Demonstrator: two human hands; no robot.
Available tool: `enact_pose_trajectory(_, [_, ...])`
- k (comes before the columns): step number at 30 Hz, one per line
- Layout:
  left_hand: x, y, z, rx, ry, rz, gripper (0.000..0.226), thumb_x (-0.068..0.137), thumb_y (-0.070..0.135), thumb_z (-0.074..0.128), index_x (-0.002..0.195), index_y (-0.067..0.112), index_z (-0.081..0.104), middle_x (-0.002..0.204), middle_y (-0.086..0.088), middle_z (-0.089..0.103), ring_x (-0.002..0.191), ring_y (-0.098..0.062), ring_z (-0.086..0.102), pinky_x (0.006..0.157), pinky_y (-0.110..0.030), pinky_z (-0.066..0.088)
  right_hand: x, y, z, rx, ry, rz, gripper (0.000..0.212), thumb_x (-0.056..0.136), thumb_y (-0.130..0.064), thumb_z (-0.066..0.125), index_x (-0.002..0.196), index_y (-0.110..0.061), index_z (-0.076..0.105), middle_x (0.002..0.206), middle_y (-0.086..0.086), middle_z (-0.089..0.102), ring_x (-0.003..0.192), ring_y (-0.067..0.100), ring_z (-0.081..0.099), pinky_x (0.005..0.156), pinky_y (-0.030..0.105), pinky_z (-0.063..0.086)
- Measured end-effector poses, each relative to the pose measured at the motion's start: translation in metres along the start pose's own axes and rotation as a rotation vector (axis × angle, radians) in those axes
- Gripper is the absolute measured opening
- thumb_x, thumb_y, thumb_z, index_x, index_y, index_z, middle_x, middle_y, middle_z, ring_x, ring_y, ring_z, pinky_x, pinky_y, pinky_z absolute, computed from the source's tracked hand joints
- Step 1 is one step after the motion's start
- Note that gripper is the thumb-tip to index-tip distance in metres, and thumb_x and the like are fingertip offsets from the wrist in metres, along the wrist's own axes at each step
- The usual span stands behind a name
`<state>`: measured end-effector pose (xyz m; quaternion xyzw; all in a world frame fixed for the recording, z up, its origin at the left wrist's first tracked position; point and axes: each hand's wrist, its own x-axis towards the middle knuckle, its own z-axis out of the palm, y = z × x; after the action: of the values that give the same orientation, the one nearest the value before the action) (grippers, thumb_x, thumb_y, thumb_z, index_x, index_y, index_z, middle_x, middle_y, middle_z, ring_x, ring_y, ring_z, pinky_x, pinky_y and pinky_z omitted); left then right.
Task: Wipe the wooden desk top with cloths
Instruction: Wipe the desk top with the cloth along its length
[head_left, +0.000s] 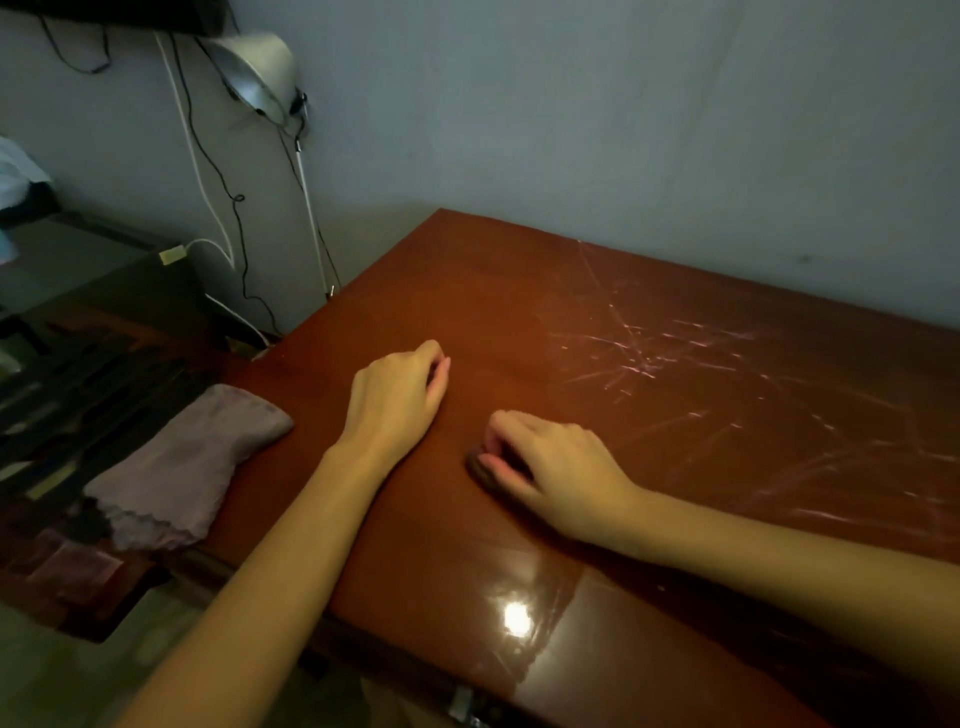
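Nearest, the left forearm (270, 571) and the right forearm (779, 561) cross the near edge of the wooden desk top (519, 291), either side of a bright glare spot (517, 618) on the polished surface. A small metal fitting (462, 701) sits on that near edge below the glare. The left hand (397, 395) rests on the wood toward the middle of the left half, knuckles up, fingers loosely bent with the tips close to the thumb and nothing visible in them. The right hand (545, 462) lies just beside it, nearer the near edge, and its curled fingers pinch a small dark wad (479, 472) against the desk; motion blur hides whether the wad is folded cloth. A pinkish-grey cloth (192, 462) lies crumpled at the near-left corner, well apart from both hands, one end on the wood and its scalloped hem hanging over the left edge. Pale scratches (649, 353) criss-cross the right half of the top, reaching toward the far edge, which meets a grey wall (623, 130). Beyond the far-left corner a metal lamp shade (254, 67) is fixed to the wall, with a black cable (231, 197) and a white cable (200, 156) trailing down beneath it.
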<state>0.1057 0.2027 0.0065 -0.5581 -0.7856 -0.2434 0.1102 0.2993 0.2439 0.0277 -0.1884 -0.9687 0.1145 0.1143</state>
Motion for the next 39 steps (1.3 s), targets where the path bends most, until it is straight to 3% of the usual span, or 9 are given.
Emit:
enact_pose_trajectory(8, [-0.001,-0.001,0.000,-0.025,0.004,-0.009,0.023,0.099,0.032,0.040,0.096,0.018,0.058,0.071,0.004,0.058,0.061,-0.016,0.053,0.052,-0.028,0.034,0.071,0.072,-0.006,-0.214,0.117,0.355,0.023,0.099,-0.038,0.040,0.092,-0.016,0.039,0.095,0.009,0.061,0.081,0.034,0.061,0.067,0.040,0.051])
enact_pose_trajectory(10, [-0.001,-0.001,-0.001,-0.029,0.000,-0.014,0.023,0.099,0.033,0.041,0.097,0.018,0.058,0.077,-0.001,0.063,0.070,-0.023,0.060,0.055,-0.029,0.035,0.080,0.052,0.006,-0.229,0.141,0.324,0.021,0.098,-0.037,0.040,0.096,-0.017,0.041,0.100,0.009,0.061,0.084,0.034,0.062,0.066,0.037,0.047])
enact_pose_trajectory(13, [-0.001,0.000,-0.002,-0.040,0.001,-0.015,0.023,0.098,0.032,0.041,0.097,0.017,0.058,0.084,-0.005,0.067,0.079,-0.029,0.063,0.058,-0.031,0.036,0.053,0.019,0.013,-0.160,0.131,0.128,0.021,0.096,-0.040,0.041,0.097,-0.019,0.044,0.098,0.003,0.059,0.081,0.032,0.061,0.064,0.038,0.046])
enact_pose_trajectory(17, [-0.001,0.001,0.000,-0.026,0.007,0.005,0.021,0.099,0.031,0.041,0.097,0.018,0.058,0.073,0.005,0.056,0.067,-0.017,0.057,0.055,-0.028,0.035,0.014,0.029,-0.010,-0.061,-0.038,-0.016,0.026,0.094,-0.048,0.033,0.093,-0.024,0.043,0.093,-0.005,0.057,0.072,0.022,0.057,0.060,0.035,0.045])
enact_pose_trajectory(21, [-0.001,0.000,0.000,-0.043,0.004,0.008,0.020,0.099,0.030,0.041,0.097,0.019,0.058,0.071,0.008,0.051,0.063,-0.012,0.052,0.052,-0.027,0.042,0.045,0.080,-0.019,-0.202,-0.009,0.176,0.022,0.099,-0.039,0.039,0.093,-0.018,0.044,0.091,0.002,0.059,0.073,0.022,0.057,0.065,0.041,0.052])
enact_pose_trajectory(25, [-0.001,0.000,-0.001,-0.054,-0.003,0.014,0.016,0.098,0.030,0.043,0.094,0.021,0.056,0.082,0.006,0.057,0.075,-0.013,0.055,0.058,-0.025,0.038,0.102,0.097,-0.007,-0.264,0.130,0.411,0.024,0.100,-0.038,0.037,0.094,-0.016,0.041,0.095,0.008,0.061,0.076,0.028,0.059,0.064,0.037,0.049])
enact_pose_trajectory(29, [-0.001,-0.002,0.002,-0.037,-0.002,0.009,0.008,0.090,0.030,0.052,0.089,0.023,0.053,0.088,0.003,0.055,0.085,-0.020,0.053,0.070,-0.032,0.041,0.112,0.059,0.013,-0.273,0.147,0.304,0.026,0.099,-0.041,0.038,0.103,-0.016,0.043,0.103,0.007,0.058,0.086,0.032,0.061,0.062,0.033,0.039])
enact_pose_trajectory(34, [-0.002,-0.004,0.008,-0.024,0.021,0.002,0.006,0.087,0.027,0.055,0.087,0.022,0.052,0.087,0.001,0.053,0.085,-0.022,0.052,0.071,-0.034,0.039,0.052,0.044,-0.001,-0.160,0.043,0.068,0.023,0.097,-0.045,0.039,0.098,-0.023,0.045,0.096,-0.004,0.054,0.078,0.021,0.058,0.061,0.037,0.047])
enact_pose_trajectory(39, [-0.001,-0.004,0.009,-0.054,0.002,0.007,0.005,0.090,0.026,0.052,0.091,0.022,0.053,0.090,0.003,0.054,0.086,-0.019,0.051,0.072,-0.033,0.042,0.065,0.111,-0.024,-0.235,0.006,0.309,0.023,0.099,-0.041,0.036,0.091,-0.020,0.042,0.088,-0.002,0.055,0.070,0.014,0.053,0.056,0.023,0.043])
